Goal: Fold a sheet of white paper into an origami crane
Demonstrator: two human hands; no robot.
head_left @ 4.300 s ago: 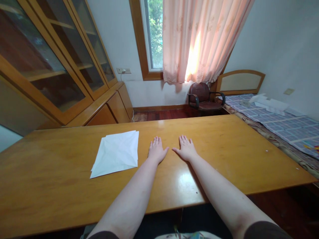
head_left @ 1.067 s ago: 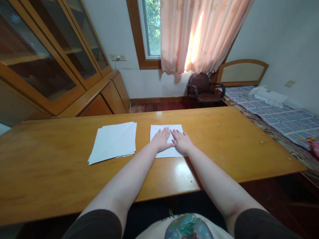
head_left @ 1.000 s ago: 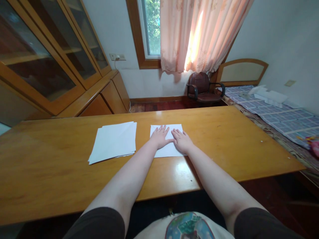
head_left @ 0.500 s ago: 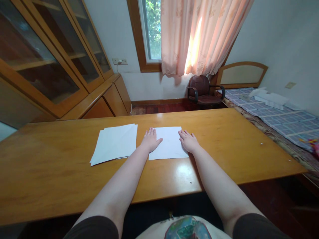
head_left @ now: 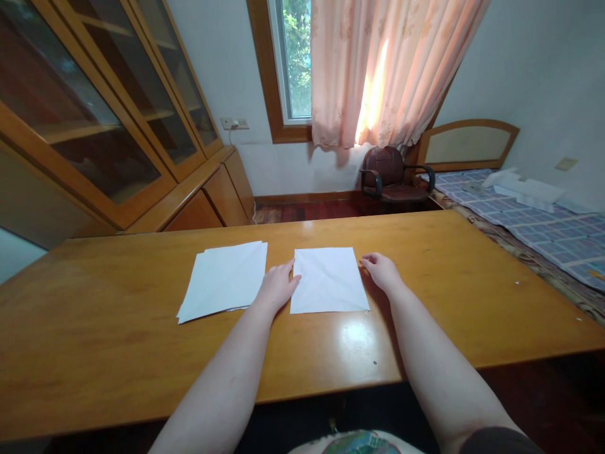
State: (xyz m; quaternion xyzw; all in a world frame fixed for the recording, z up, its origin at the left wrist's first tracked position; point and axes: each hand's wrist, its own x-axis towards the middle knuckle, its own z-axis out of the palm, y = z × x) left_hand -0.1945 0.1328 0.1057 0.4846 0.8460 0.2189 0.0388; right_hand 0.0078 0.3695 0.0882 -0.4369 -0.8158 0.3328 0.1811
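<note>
White, creased, squarish paper (head_left: 331, 284) lies between the spread left hand (head_left: 276, 287) and curled right hand (head_left: 384, 272), whose grip is unclear.

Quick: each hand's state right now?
Left hand: at the left edge of the sheet; can't tell if it's gripping.
Right hand: curled beside the sheet's right edge, nothing visibly held; can't tell if closed.
</note>
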